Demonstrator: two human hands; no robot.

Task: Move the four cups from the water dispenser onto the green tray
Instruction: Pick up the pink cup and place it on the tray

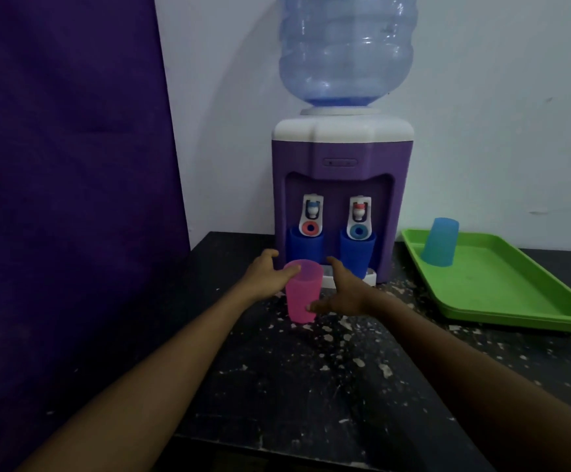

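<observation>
A pink cup [301,294] stands upright in front of the water dispenser [342,185], low over the black table; I cannot tell if it touches the top. My left hand [267,274] presses its fingertips on the cup's left rim. My right hand [340,294] cups the right side, thumb against the lower wall and fingers spread behind. Two dark blue cups [305,245] [358,252] sit under the taps on the dispenser's drip ledge. A light blue cup [440,243] stands upside down at the back of the green tray [515,301].
The large water bottle [347,49] tops the dispenser against the white wall. A purple panel [66,199] closes off the left side. The black table [311,386] is flecked with white paint, and its front edge runs across the bottom.
</observation>
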